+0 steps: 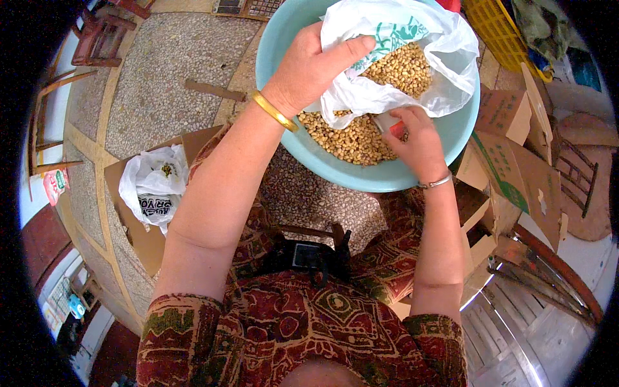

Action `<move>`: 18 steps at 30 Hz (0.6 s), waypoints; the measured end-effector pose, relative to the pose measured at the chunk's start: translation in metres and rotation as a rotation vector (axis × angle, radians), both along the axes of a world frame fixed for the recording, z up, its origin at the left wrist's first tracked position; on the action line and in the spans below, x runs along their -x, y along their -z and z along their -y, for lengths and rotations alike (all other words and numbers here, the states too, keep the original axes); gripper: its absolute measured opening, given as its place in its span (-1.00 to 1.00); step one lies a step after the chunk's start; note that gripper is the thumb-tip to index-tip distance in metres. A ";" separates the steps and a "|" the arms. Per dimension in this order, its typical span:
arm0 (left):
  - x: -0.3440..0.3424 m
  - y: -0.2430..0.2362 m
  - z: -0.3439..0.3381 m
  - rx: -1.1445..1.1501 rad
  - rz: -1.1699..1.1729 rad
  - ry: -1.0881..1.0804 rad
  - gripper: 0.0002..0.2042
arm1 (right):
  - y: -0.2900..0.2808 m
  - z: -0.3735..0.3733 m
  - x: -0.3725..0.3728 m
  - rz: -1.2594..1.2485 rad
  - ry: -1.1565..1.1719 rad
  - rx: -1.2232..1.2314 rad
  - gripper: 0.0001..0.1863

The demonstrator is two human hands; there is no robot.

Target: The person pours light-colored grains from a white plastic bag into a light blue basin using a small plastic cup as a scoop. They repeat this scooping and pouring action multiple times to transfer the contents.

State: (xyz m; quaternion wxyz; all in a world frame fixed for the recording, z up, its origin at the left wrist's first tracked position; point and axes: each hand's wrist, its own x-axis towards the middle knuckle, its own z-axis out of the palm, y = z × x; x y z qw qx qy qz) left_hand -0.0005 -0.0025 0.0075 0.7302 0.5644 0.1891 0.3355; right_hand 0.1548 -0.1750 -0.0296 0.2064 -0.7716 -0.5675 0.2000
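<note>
A light blue round basin (273, 61) holds a heap of small tan kernels or beans (345, 143). Inside it, over the heap, lies a white plastic bag (456, 55) with green print, its mouth spread wide and more tan kernels (405, 69) within. My left hand (309, 69) grips the bag's left edge, thumb on top and fingers hidden under the plastic. In the lower right part of the basin, my right hand (416, 145) is closed on a small white and red cup or scoop (388, 122), mostly covered by the fingers, next to the bag's near edge.
Left of the basin, another white plastic bag (155, 177) rests on a cardboard box (151, 248). Opened cardboard boxes (509, 161) stand at the right, with a yellow plastic basket (493, 32) beyond them. A wooden chair (106, 39) is at the far left on the speckled floor.
</note>
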 end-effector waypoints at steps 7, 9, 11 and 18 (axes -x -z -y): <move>0.003 -0.003 0.000 0.017 0.013 -0.001 -0.73 | -0.007 0.003 -0.014 -0.485 0.174 0.227 -0.62; 0.003 -0.001 -0.001 0.007 0.013 -0.004 -0.73 | -0.017 0.003 -0.022 -0.726 0.234 0.207 -0.62; 0.004 -0.001 -0.002 -0.012 -0.006 -0.002 -0.73 | -0.024 0.005 -0.027 -0.897 0.295 0.174 -0.62; 0.011 -0.005 -0.002 -0.064 -0.045 0.066 -0.70 | -0.030 0.001 -0.032 -1.091 0.455 -0.163 -0.58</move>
